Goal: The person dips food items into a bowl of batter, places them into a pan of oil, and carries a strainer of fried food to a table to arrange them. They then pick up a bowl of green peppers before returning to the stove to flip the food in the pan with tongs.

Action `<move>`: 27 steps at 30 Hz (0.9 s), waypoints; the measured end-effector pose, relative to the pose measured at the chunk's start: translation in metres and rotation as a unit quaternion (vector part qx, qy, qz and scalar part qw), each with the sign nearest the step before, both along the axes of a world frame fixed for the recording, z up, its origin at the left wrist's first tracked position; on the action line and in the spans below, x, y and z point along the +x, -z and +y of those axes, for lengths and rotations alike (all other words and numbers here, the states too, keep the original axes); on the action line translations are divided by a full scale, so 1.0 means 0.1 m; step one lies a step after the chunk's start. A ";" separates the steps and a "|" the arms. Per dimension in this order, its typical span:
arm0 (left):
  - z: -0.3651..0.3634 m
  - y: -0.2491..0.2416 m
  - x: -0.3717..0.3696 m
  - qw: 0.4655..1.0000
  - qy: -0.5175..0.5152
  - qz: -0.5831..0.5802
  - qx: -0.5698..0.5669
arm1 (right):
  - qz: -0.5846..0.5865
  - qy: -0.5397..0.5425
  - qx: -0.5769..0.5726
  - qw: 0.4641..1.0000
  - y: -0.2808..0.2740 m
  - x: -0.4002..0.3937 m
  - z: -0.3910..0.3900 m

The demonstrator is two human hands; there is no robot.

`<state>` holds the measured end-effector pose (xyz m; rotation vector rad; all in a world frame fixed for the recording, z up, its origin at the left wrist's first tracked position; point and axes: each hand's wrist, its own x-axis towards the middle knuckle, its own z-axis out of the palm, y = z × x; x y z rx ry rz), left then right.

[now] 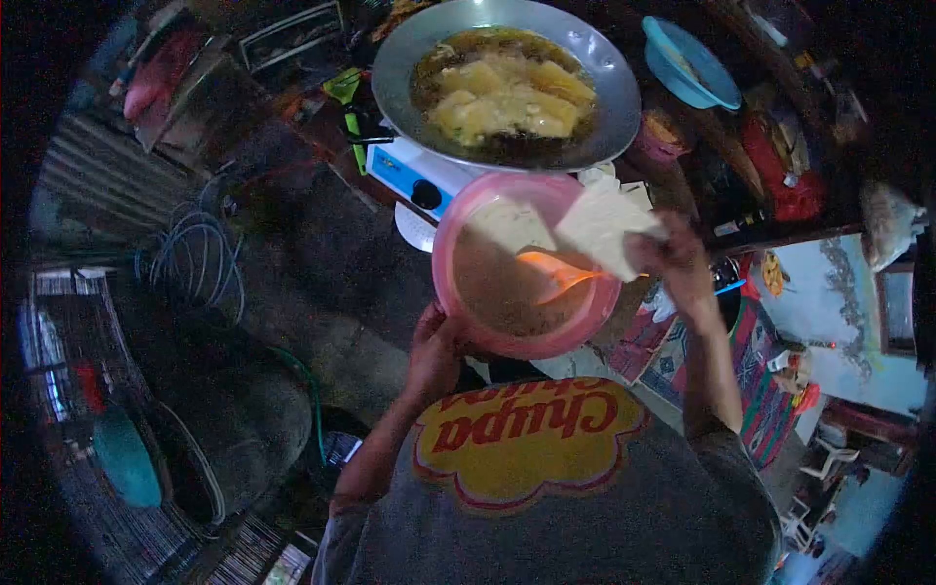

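Note:
My left hand point(436, 353) grips the near-left rim of a pink basin point(446, 258), which is tilted in front of my chest. Brownish liquid batter point(487, 283) fills its bottom. Inside lie a pale flat slab point(510, 226) and an orange plastic spoon point(554, 275). Over the basin's right side, my right hand point(673, 255) pinches a white flat slice of food point(606, 226) by its edge; the hand is slightly blurred. Just beyond the basin, a wide metal wok point(614, 93) holds oil with several yellow battered pieces point(517, 97) in it.
The wok stands on a white and blue gas stove point(409, 177) with a black knob. A green spatula point(353, 117) is left of it. A light-blue basin point(694, 73) sits at the back right. Coiled hose point(200, 249) lies on the left; patterned mats point(682, 351) cover floor at right.

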<state>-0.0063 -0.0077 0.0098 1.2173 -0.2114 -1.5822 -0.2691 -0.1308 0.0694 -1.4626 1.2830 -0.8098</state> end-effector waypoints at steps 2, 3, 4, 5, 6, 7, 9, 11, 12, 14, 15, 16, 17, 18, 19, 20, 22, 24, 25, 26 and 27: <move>0.00 0.02 0.00 1.000 -0.006 0.009 0.002 | 0.165 -0.104 -0.132 0.972 0.30 0.16 -0.01; 0.01 0.08 0.01 1.000 -0.005 0.009 0.005 | 0.200 -0.099 -0.093 0.970 0.26 0.31 0.06; 0.02 0.11 0.02 1.000 -0.005 0.011 0.008 | 0.341 -0.129 -0.202 0.909 0.21 0.33 0.09; 0.03 0.13 0.03 1.000 -0.010 0.012 0.009 | 0.468 -0.154 -0.306 0.814 0.19 0.33 0.11; 0.02 0.11 0.04 1.000 0.008 0.007 0.008 | 0.468 -0.159 -0.307 0.813 0.18 0.32 0.12; 0.00 0.11 0.05 1.000 0.029 0.003 0.008 | 0.512 -0.205 -0.304 0.777 0.20 0.29 0.10; 0.08 0.30 0.02 0.991 0.038 -0.088 -0.089 | 0.553 -0.253 -0.299 0.735 0.28 0.12 0.12; 0.08 0.29 0.02 0.965 0.047 -0.179 -0.186 | 0.462 -0.278 -0.436 0.720 0.41 -0.10 0.11; 0.03 0.18 0.03 0.994 0.029 -0.056 -0.093 | 0.462 -0.279 -0.435 0.720 0.31 -0.07 0.12; 0.01 0.13 0.03 0.997 0.009 0.071 0.002 | 0.536 -0.221 -0.204 0.789 -0.04 0.02 0.13; 0.01 0.14 0.02 0.997 0.000 0.076 -0.004 | 0.537 -0.221 -0.204 0.788 -0.16 0.05 0.12; 0.01 0.15 0.01 0.997 -0.010 0.081 -0.010 | 0.557 -0.203 -0.231 0.772 -0.26 0.08 0.09; 0.02 0.17 0.02 0.997 -0.010 0.081 -0.010 | 0.575 -0.184 -0.258 0.754 -0.31 0.11 0.08; 0.03 0.20 0.03 0.997 0.003 0.079 -0.022 | 0.581 -0.154 -0.218 0.769 -0.27 0.16 0.06; 0.03 0.22 0.04 0.996 0.015 0.076 -0.035 | 0.581 -0.155 -0.219 0.768 -0.16 0.11 0.06; 0.02 0.20 0.03 0.996 0.013 0.076 -0.035 | 0.496 -0.162 -0.220 0.824 0.04 0.00 0.04; -0.01 0.15 0.00 0.998 -0.006 0.070 0.004 | 0.486 -0.185 -0.230 0.822 0.42 -0.04 0.02; -0.01 0.20 -0.01 0.998 -0.009 0.062 -0.012 | 0.459 -0.210 -0.186 0.843 0.42 0.10 0.03; 0.00 0.21 -0.01 0.998 -0.010 0.054 -0.028 | 0.431 -0.232 -0.139 0.861 0.36 0.23 0.05; 0.00 0.20 -0.02 0.998 -0.012 0.054 -0.027 | 0.422 -0.237 -0.078 0.871 0.26 0.33 0.06; 0.00 0.19 -0.03 0.996 -0.022 0.073 -0.044 | 0.422 -0.239 -0.079 0.871 0.31 0.33 0.04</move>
